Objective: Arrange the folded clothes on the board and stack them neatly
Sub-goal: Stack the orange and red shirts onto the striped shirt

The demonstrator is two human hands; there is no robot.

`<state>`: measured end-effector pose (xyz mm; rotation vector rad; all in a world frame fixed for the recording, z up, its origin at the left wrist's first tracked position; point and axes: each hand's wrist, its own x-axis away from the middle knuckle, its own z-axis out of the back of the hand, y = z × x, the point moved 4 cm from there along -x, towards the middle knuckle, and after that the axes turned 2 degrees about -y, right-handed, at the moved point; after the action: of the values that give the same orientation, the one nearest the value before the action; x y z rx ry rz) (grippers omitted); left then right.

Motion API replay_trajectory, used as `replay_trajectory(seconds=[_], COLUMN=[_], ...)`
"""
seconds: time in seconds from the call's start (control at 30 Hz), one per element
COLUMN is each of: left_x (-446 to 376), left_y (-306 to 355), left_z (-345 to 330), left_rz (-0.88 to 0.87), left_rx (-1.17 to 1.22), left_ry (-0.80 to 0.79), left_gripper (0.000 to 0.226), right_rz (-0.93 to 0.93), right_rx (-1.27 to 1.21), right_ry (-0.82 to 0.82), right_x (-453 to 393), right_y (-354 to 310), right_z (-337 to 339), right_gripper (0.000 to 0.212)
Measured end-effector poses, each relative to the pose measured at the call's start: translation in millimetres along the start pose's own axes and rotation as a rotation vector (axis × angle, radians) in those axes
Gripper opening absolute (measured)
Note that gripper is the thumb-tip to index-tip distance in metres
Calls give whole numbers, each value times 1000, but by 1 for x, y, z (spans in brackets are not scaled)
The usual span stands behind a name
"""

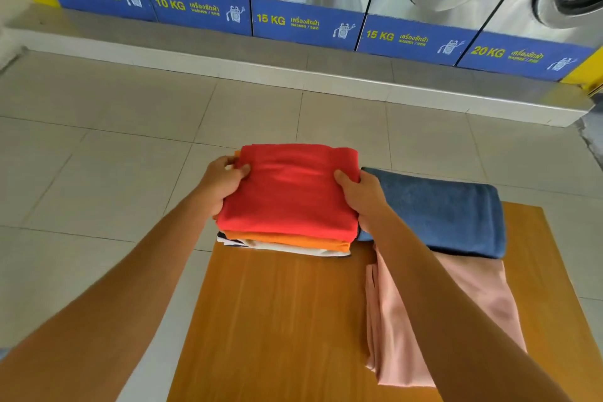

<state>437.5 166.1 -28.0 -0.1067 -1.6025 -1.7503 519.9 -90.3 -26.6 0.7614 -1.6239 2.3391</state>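
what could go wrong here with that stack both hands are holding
The stack, red cloth over orange cloth and a white one, sits at the far left corner of the wooden board; its left edge seems to overhang, so it could tip off. The left hand and right hand squeeze only the sides, so layers may slip askew.

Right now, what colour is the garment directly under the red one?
Orange, seen in the head view.
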Motion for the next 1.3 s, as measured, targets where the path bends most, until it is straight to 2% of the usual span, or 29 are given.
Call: replay_trajectory(seconds=[0.17,0.27,0.43,0.5,0.57,0.67,0.8,0.97,1.03,1.1,1.17,1.23,1.3], left_x=[-10,-8,2,15,34,82,165,268,306,341,373,396,408], left_y=[4,5,-11,-18,-26,-53,-124,-212,-243,-270,-291,-307,-318], left_z=[16,19,18,26,39,63,87,100,105,104,101,97,97], left_rz=[-125,-188,-44,-20,-40,-32,45,161,148,152,226,302,347], left_rx=[31,7,-50,-39,6,104,90,58,-123,-285,-292,-258,-280], left_ry=[89,160,151,124,104,60,20,48,114,131,101,104,158], left_gripper=[41,48,72,71,64,48,27,25,29,41,70,101,116], right_rz=[-48,-34,-76,-90,-84,-72,-156,-340,-349,-338,-338,-362,-363], right_rx=[-149,-111,-28,28,41,-23,-106,-40,53,172,219,214,273], right_ry=[-19,0,55,88,93,69,36,-142,-199,-256,-315,-405,-493], right_x=[-4,-2,13,24,46,93,169,263,296,324,349,370,391], right_y=[4,6,-8,-8,-2,29,93,177,202,225,242,254,265], right_z=[5,4,6,13,23,35,45,29,20,15,13,11,6], right_gripper=[29,30,29,39,34,18,23,16,17,25,38,42,55])
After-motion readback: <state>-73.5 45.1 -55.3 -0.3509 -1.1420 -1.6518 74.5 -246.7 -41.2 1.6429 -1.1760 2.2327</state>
